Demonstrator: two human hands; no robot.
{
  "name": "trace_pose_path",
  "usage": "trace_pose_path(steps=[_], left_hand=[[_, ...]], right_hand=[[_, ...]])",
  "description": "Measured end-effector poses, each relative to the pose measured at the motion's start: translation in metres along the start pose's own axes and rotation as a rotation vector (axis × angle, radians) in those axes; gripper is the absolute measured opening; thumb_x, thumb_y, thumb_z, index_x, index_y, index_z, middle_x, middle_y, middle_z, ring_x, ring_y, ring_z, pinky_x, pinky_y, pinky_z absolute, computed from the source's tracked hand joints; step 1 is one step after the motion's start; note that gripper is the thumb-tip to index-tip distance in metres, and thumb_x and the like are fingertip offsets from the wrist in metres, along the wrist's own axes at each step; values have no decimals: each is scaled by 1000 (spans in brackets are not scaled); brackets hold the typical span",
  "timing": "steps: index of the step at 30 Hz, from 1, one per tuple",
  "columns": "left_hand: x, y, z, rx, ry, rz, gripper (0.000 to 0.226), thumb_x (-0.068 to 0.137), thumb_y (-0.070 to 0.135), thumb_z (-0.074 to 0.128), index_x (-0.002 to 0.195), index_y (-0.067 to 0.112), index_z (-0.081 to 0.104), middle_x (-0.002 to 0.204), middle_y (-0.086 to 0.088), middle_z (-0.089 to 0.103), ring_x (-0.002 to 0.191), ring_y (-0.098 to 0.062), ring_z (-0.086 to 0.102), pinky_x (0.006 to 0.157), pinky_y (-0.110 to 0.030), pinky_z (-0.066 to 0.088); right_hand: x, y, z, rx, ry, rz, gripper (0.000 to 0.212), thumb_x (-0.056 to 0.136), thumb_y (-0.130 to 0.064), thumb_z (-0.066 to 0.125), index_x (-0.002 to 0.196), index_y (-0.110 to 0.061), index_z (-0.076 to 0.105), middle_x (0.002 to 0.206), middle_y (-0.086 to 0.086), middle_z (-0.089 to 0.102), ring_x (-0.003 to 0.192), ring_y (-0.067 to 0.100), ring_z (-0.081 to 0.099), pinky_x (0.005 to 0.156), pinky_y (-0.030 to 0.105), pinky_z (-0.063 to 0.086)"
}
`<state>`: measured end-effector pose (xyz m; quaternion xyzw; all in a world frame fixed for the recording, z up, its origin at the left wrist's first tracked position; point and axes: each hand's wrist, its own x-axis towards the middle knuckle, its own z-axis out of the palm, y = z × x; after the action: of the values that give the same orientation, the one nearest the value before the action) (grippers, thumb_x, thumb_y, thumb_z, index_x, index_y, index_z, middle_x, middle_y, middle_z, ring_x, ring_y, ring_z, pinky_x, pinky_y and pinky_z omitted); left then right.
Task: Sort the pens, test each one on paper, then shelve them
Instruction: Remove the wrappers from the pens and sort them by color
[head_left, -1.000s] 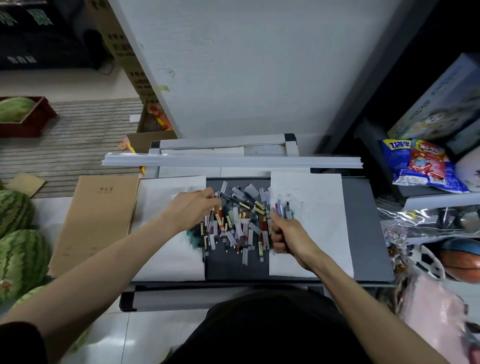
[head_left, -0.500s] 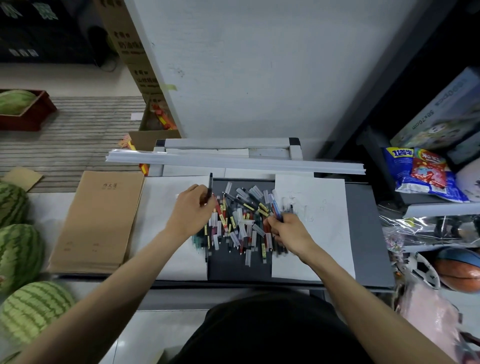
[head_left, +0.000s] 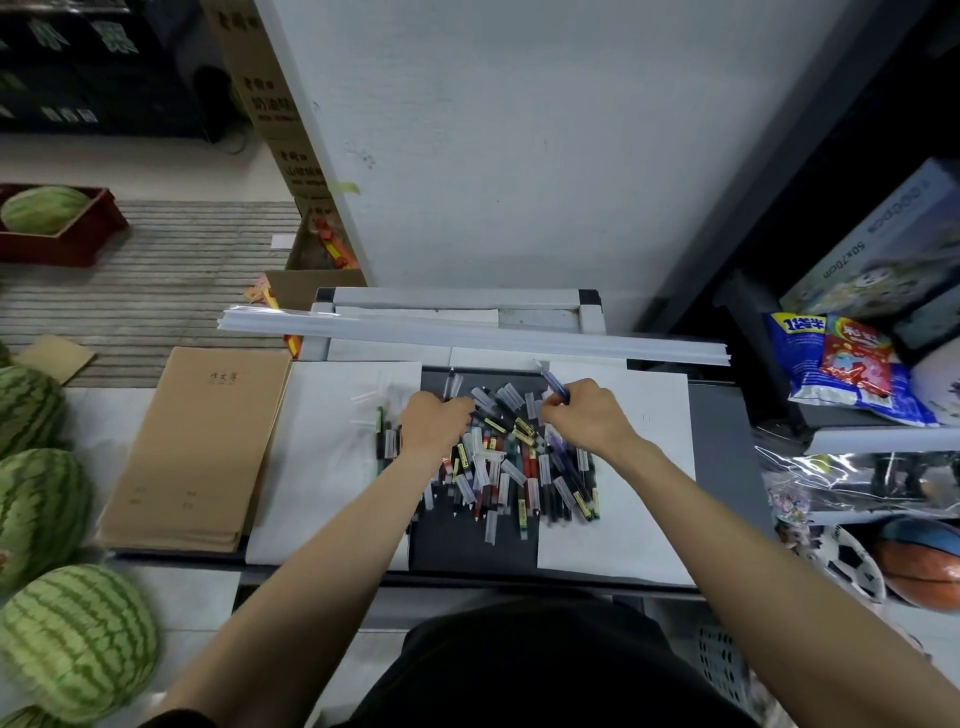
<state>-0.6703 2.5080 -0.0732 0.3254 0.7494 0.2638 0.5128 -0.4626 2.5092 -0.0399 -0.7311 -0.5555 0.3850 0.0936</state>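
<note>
A pile of mixed pens (head_left: 514, 467), many with clear caps, lies on the dark grey table top between two white paper sheets. My left hand (head_left: 434, 423) is at the pile's far left edge, fingers curled round a clear-capped pen (head_left: 453, 383) that sticks out beyond the knuckles. My right hand (head_left: 587, 415) is at the pile's far right edge and pinches a blue pen (head_left: 553, 383) pointing away from me. A few dark pens (head_left: 387, 436) lie side by side on the left sheet (head_left: 332, 467). The right sheet (head_left: 649, 493) bears faint marks.
A stack of brown notebooks (head_left: 202, 441) lies left of the paper. A long bundle of white strips (head_left: 467, 338) runs along the table's far edge. Watermelons (head_left: 78, 639) sit on the floor at left. Shelves at right hold snack bags (head_left: 852, 364) and balls (head_left: 919, 566).
My left hand, which held a dark pen over the left sheet, has come back to the pile. My right hand has moved up to the pile's far edge with a blue pen.
</note>
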Motion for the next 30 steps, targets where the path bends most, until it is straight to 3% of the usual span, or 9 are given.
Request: trace_pose_path(steps=[5, 9, 12, 15, 18, 21, 26, 30], left_hand=[[12, -7, 17, 73, 128, -44, 35, 73, 34, 81, 70, 2, 66, 70, -14, 66, 59, -25, 61, 57, -32, 49], [1, 2, 26, 122, 221, -38, 39, 84, 32, 84, 70, 6, 59, 77, -13, 67, 77, -30, 70, 62, -34, 53], [-1, 4, 30, 116, 246, -63, 36, 88, 19, 79, 67, 10, 52, 71, -5, 56, 74, -25, 60, 62, -31, 46], [0, 2, 34, 87, 256, -88, 26, 87, 11, 73, 69, 7, 54, 71, -7, 55, 64, -22, 54, 51, -26, 41], [-4, 5, 33, 17, 238, -75, 32, 87, 24, 77, 71, 6, 55, 72, -8, 57, 59, -18, 52, 49, -26, 39], [-5, 2, 28, -71, 209, -52, 41, 86, 40, 74, 78, 1, 65, 75, -10, 66, 68, -27, 63, 62, -32, 48], [-20, -3, 9, -143, 178, 17, 36, 86, 42, 49, 60, 17, 48, 59, -4, 52, 60, -23, 44, 64, -40, 37], [-30, -14, -14, -255, 43, -4, 33, 98, 27, 41, 65, 21, 44, 60, -2, 47, 50, -18, 36, 48, -28, 27]], right_hand=[[10, -4, 2, -33, -58, -4, 18, 92, -29, 58, 82, -14, 59, 72, 6, 64, 66, 23, 62, 59, 30, 44], [13, -3, 2, -48, -63, -20, 18, 92, -29, 58, 93, -12, 63, 78, 7, 67, 70, 24, 66, 61, 30, 49], [15, -2, 2, -69, -59, -41, 18, 92, -28, 58, 97, -12, 64, 80, 7, 68, 71, 24, 68, 61, 30, 50], [18, -2, 3, -94, -60, -59, 16, 93, -26, 57, 95, -12, 64, 79, 7, 66, 72, 25, 67, 60, 30, 49], [21, -3, 4, -127, -58, -72, 16, 92, -25, 59, 98, -12, 65, 81, 6, 66, 74, 25, 67, 62, 31, 50], [23, -6, 5, -180, -75, -78, 15, 88, -25, 62, 99, -14, 65, 83, 6, 67, 75, 25, 68, 65, 33, 54], [26, -18, 10, -354, -103, -120, 16, 82, -32, 67, 90, -18, 63, 84, 1, 64, 77, 24, 65, 67, 31, 52], [27, -28, 17, -527, -102, -194, 21, 86, -37, 68, 91, -20, 58, 87, -1, 60, 80, 25, 61, 70, 32, 47]])
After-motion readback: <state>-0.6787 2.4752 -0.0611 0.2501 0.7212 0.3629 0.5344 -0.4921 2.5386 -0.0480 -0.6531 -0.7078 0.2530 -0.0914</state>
